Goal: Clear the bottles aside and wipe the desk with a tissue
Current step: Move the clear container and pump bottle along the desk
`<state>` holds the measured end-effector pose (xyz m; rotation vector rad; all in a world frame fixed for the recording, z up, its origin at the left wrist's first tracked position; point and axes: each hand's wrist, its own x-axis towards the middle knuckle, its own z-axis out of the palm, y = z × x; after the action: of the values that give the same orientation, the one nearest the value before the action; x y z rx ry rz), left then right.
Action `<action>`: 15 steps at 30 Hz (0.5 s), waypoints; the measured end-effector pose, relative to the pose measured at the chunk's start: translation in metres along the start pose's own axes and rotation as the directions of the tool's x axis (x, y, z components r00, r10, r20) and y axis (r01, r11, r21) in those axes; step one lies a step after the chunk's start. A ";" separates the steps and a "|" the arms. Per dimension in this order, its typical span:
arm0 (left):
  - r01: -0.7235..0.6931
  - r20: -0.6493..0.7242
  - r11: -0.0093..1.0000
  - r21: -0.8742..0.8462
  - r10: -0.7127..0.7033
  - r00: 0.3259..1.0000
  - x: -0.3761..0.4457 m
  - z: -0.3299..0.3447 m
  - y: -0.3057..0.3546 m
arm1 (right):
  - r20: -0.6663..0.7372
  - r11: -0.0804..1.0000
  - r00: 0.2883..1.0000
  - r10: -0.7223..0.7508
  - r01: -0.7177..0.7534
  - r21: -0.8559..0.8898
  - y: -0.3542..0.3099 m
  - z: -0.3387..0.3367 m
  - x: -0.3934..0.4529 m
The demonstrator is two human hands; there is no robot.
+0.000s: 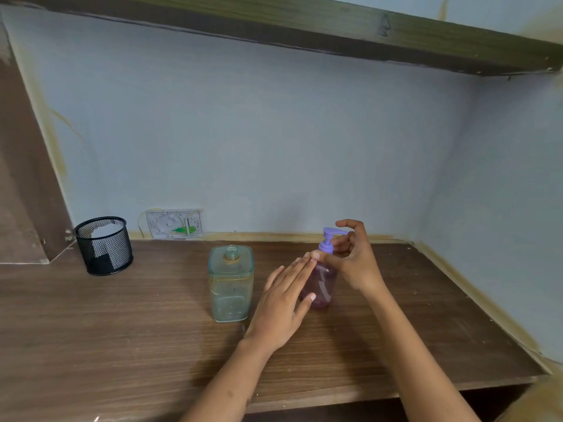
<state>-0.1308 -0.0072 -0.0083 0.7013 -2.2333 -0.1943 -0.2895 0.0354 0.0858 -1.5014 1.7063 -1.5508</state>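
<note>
A purple pump bottle (320, 287) stands upright near the middle of the brown wooden desk (122, 330). My right hand (353, 260) grips its neck just under the lilac pump head, fingers curled round it. My left hand (286, 303) lies flat against the bottle's left side with straight fingers. A clear square bottle (231, 284) without a cap stands upright just left of my left hand. White tissue shows inside a black mesh cup (104, 245) at the desk's back left.
A white wall plate (174, 223) sits low on the back wall behind the clear bottle. A wooden shelf (335, 22) runs overhead. The desk meets walls at the back and right; its front edge runs along the bottom.
</note>
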 end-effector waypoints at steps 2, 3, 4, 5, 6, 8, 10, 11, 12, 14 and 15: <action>-0.003 -0.002 1.000 -0.009 0.003 1.000 0.000 0.000 0.000 | 0.068 1.000 0.998 -0.008 0.006 0.026 0.002 -0.003 -0.001; -0.005 -0.005 1.000 -0.012 0.005 1.000 0.000 0.000 0.000 | 0.120 0.997 0.993 -0.009 0.000 0.080 0.003 -0.006 -0.001; -0.007 -0.008 1.000 -0.012 0.007 1.000 -0.001 0.000 0.000 | 0.172 0.989 0.985 -0.007 -0.018 0.144 0.003 -0.009 -0.002; -0.009 -0.012 1.000 -0.009 0.009 1.000 0.000 0.000 0.000 | 0.216 0.978 0.976 -0.009 -0.036 0.203 0.003 -0.012 -0.002; -0.010 -0.014 1.000 -0.006 0.010 1.000 0.000 0.000 0.000 | 0.243 0.969 0.970 -0.011 -0.050 0.243 0.002 -0.013 -0.002; -0.010 -0.014 1.000 -0.003 0.010 1.000 0.000 0.001 0.000 | 0.246 0.962 0.969 -0.014 -0.054 0.268 0.002 -0.015 -0.001; -0.008 -0.013 1.000 -0.006 0.008 1.000 0.000 0.002 -0.001 | 0.197 0.967 0.980 -0.004 -0.046 0.249 0.001 -0.013 -0.001; -0.008 -0.015 1.000 -0.007 0.008 1.000 0.000 0.002 -0.001 | 0.162 0.975 0.987 0.001 -0.037 0.220 0.001 -0.012 0.000; -0.007 -0.016 1.000 -0.007 0.006 1.000 0.000 0.002 -0.001 | 0.129 0.982 0.992 -0.001 -0.023 0.186 0.001 -0.010 0.001; -0.005 -0.012 1.000 -0.007 0.005 1.000 0.000 0.001 -0.001 | 0.072 0.992 0.997 -0.007 -0.003 0.129 0.001 -0.005 0.000; -0.006 -0.011 1.000 -0.005 0.006 1.000 0.000 0.000 -0.001 | 0.049 0.993 0.999 -0.004 -0.001 0.115 0.002 -0.003 0.000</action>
<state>-0.1309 -0.0078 -0.0085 0.6912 -2.2236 -0.1924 -0.2928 0.0368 0.0855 -1.4710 1.5614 -1.5715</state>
